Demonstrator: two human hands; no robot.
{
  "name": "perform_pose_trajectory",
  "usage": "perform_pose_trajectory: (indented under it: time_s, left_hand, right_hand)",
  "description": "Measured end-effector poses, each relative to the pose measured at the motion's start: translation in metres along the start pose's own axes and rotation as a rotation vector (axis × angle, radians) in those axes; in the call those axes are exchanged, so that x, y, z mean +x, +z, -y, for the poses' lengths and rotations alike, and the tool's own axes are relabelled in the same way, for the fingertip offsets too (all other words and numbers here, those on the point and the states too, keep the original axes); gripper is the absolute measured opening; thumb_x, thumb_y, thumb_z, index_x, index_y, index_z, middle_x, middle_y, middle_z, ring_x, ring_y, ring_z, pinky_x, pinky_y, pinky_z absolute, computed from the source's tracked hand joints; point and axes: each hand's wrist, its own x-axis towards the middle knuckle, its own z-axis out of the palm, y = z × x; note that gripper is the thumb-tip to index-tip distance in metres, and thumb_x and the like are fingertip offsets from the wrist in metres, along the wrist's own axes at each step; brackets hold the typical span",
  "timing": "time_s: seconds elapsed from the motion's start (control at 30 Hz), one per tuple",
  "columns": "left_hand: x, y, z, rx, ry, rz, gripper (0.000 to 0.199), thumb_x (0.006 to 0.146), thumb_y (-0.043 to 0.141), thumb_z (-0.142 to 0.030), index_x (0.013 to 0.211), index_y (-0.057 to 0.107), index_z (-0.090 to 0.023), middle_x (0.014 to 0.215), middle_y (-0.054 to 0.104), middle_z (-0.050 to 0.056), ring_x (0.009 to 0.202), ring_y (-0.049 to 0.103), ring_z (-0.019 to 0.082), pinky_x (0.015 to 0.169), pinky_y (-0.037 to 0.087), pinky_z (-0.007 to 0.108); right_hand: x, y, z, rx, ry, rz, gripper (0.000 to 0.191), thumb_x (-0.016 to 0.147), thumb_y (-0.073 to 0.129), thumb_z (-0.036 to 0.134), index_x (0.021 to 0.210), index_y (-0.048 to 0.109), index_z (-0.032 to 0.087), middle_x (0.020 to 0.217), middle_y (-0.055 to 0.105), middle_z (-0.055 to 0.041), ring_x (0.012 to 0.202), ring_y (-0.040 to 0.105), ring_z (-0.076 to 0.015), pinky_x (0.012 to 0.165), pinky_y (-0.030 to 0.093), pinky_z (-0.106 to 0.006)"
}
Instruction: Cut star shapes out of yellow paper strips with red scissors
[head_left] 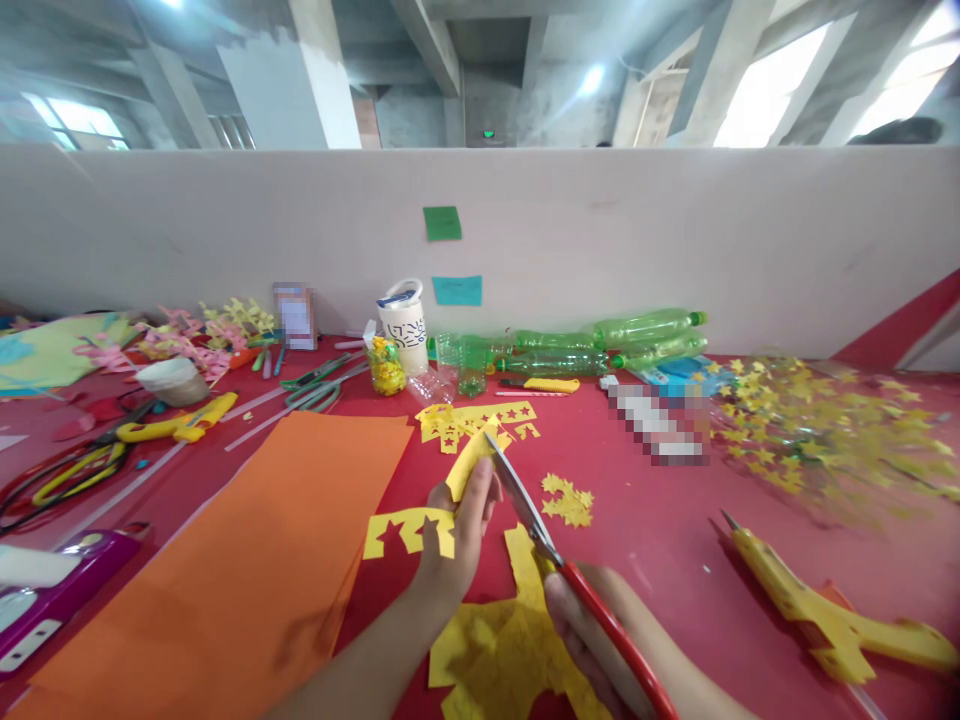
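Pinched in my left hand is a strip of yellow felt-like sheet, together with a second yellow piece that has star-shaped holes. My right hand grips red-handled scissors, whose blades point up and left to the edge of the strip. Just right of the blades, a small pile of yellow stars lies on the red table. Larger yellow sheet pieces rest beneath my hands, partly hidden by them. Beyond the strip are yellow offcuts with star holes.
Orange sheets cover the left front. Yellow glue gun lies at right, near yellow star sprigs. Green plastic bottles, a yellow cutter and a white cup stand or lie along the back by the partition.
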Motion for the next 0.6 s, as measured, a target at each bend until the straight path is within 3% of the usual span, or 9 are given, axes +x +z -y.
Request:
perform_pose_trajectory:
  time_s: [0.23, 0.4, 0.6]
  left_hand:
    - [0.003, -0.001, -0.002, -0.078, -0.031, 0.094, 0.036, 0.084, 0.052, -0.045, 0.061, 0.059, -0.017, 0.049, 0.05, -0.002, 0.045, 0.046, 0.009, 0.049, 0.039, 0.022]
    - [0.013, -0.007, -0.002, -0.165, 0.04, 0.034, 0.027, 0.083, 0.054, -0.037, 0.069, 0.063, -0.016, 0.049, 0.051, -0.002, 0.045, 0.046, 0.009, 0.047, 0.037, 0.022]
    - [0.023, -0.013, -0.005, -0.243, 0.052, -0.052, 0.024, 0.079, 0.057, -0.032, 0.061, 0.055, -0.016, 0.052, 0.054, -0.002, 0.046, 0.046, 0.008, 0.046, 0.037, 0.021]
  right_hand:
    - [0.0, -0.003, 0.001, -0.049, 0.001, -0.035, 0.062, 0.07, 0.038, 0.083, 0.063, 0.031, 0.022, 0.043, 0.026, 0.0115, 0.034, 0.021, -0.0029, 0.036, 0.015, -0.019]
    - [0.002, -0.007, -0.001, -0.142, -0.037, -0.07, 0.061, 0.072, 0.036, 0.082, 0.061, 0.029, 0.023, 0.042, 0.029, 0.0097, 0.036, 0.025, -0.0044, 0.036, 0.016, -0.02]
    - [-0.002, -0.01, 0.005, -0.149, -0.077, 0.042, 0.054, 0.085, 0.04, 0.068, 0.061, 0.034, 0.02, 0.046, 0.033, 0.0075, 0.04, 0.029, -0.0049, 0.039, 0.019, -0.02]
